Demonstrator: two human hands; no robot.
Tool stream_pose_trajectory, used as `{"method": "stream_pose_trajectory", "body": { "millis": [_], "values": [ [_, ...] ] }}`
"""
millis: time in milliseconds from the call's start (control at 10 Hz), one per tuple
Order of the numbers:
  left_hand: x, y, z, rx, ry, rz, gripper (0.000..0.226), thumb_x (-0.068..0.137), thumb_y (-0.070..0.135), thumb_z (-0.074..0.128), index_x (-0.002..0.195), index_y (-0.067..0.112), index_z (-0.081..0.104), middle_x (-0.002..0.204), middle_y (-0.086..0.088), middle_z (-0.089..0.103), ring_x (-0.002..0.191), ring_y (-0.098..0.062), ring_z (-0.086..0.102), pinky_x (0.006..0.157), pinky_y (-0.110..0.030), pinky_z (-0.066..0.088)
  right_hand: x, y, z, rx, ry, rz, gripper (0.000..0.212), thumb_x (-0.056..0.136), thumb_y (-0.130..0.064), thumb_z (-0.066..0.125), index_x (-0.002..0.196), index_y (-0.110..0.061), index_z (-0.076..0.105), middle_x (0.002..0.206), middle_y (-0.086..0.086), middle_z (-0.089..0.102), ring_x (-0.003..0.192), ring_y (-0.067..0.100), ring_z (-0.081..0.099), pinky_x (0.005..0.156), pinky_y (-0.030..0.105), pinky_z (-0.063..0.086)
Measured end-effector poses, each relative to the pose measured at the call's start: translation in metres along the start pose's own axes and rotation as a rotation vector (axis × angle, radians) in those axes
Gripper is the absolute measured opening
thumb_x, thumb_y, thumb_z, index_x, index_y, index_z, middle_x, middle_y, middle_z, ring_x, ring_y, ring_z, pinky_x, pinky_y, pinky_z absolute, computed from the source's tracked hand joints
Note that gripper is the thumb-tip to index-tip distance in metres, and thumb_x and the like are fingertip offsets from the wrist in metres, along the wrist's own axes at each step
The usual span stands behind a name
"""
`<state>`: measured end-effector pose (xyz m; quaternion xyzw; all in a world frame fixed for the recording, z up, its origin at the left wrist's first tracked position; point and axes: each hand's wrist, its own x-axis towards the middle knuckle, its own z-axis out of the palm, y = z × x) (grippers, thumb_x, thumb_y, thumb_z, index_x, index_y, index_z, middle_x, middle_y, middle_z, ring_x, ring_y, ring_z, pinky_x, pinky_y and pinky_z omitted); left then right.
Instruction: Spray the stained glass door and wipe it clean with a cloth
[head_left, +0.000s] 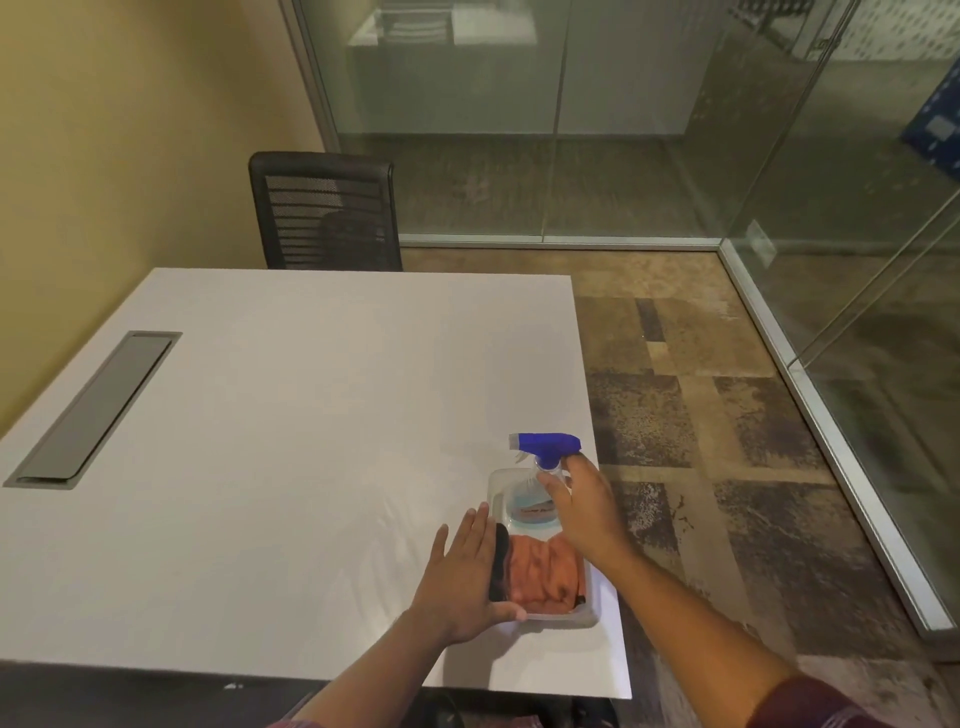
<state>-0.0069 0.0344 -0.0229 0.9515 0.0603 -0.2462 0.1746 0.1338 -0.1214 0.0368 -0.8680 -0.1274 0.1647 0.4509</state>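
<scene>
A clear spray bottle (527, 501) with a blue trigger head (548, 446) stands in a clear plastic tray (558, 618) near the white table's right edge. An orange cloth (545, 574) lies folded in the tray's near half. My right hand (584, 506) curls around the bottle's neck just under the trigger head, fingers touching it. My left hand (465, 582) lies flat against the tray's left rim, fingers spread, with a black object (500, 564) at its fingertips. The glass door (878, 270) and glass walls stand to the right and beyond the table.
The white table (291, 415) has a grey cable hatch (96, 408) at its left. A black mesh chair (327, 210) stands at the far side. Patterned carpet (701, 415) lies between the table and the glass partition's metal base rail (852, 488).
</scene>
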Motion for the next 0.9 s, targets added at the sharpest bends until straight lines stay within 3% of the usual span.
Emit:
{"method": "stream_pose_trajectory", "body": {
  "millis": [200,300,400,500,600,700,900],
  "values": [
    [-0.001,-0.001,0.001,-0.014,-0.015,0.000,0.134,0.086,0.097,0.046,0.172,0.021,-0.024,0.182,-0.002,-0.028,0.171,-0.027,-0.021,0.140,-0.059,-0.004,0.005,0.010,0.005,-0.072,-0.049,0.035,0.029,0.111,-0.030,0.058,0.139,-0.023,0.055,0.136,-0.001,0.064,0.122,0.015,0.059,0.095,0.029,0.043],
    [-0.001,-0.001,0.001,-0.036,-0.007,0.008,0.135,0.080,0.103,0.037,0.171,0.024,-0.025,0.182,0.000,-0.028,0.171,-0.027,-0.020,0.140,-0.059,-0.004,0.007,0.019,0.009,-0.078,-0.084,0.066,0.040,0.112,-0.031,0.055,0.150,-0.023,0.049,0.147,0.003,0.064,0.137,0.026,0.062,0.097,0.032,0.049],
    [-0.002,-0.002,0.002,-0.051,0.010,0.017,0.137,0.073,0.106,0.027,0.171,0.026,-0.025,0.183,0.000,-0.027,0.172,-0.027,-0.018,0.140,-0.059,-0.003,0.005,0.025,0.014,-0.084,-0.103,0.087,0.054,0.111,-0.031,0.057,0.161,-0.025,0.039,0.160,0.003,0.056,0.148,0.029,0.054,0.110,0.038,0.049],
    [-0.002,-0.005,0.006,-0.029,0.057,0.034,0.133,0.072,0.108,0.013,0.172,0.027,-0.021,0.184,-0.001,-0.024,0.172,-0.029,-0.016,0.140,-0.059,-0.002,-0.004,0.038,0.021,-0.165,-0.104,0.174,0.079,0.108,-0.044,0.058,0.172,-0.025,0.015,0.178,0.001,0.027,0.163,0.030,0.032,0.126,0.050,0.036],
    [-0.003,-0.006,0.013,-0.005,0.100,0.036,0.127,0.077,0.106,0.006,0.173,0.027,-0.018,0.184,-0.002,-0.022,0.172,-0.029,-0.015,0.140,-0.056,-0.004,-0.013,0.047,0.027,-0.241,-0.050,0.230,0.084,0.107,-0.051,0.057,0.172,-0.026,0.009,0.180,0.003,0.020,0.164,0.032,0.029,0.126,0.053,0.034],
    [-0.004,-0.009,0.026,-0.008,0.181,0.038,0.110,0.092,0.093,0.014,0.173,0.027,-0.019,0.183,-0.001,-0.023,0.172,-0.028,-0.017,0.140,-0.053,-0.008,-0.034,0.061,0.034,-0.401,0.051,0.222,0.081,0.107,-0.050,0.055,0.171,-0.024,0.012,0.179,0.005,0.023,0.162,0.030,0.032,0.127,0.048,0.035],
    [0.001,-0.006,0.026,-0.085,0.202,0.104,0.113,0.085,0.092,-0.016,0.175,0.024,-0.007,0.180,0.000,-0.019,0.172,-0.030,-0.010,0.140,-0.056,-0.005,-0.067,0.071,0.042,-0.609,0.062,0.238,0.081,0.110,-0.060,0.038,0.172,-0.022,0.003,0.182,0.003,0.011,0.167,0.027,0.019,0.132,0.044,0.021]
  ]
}}
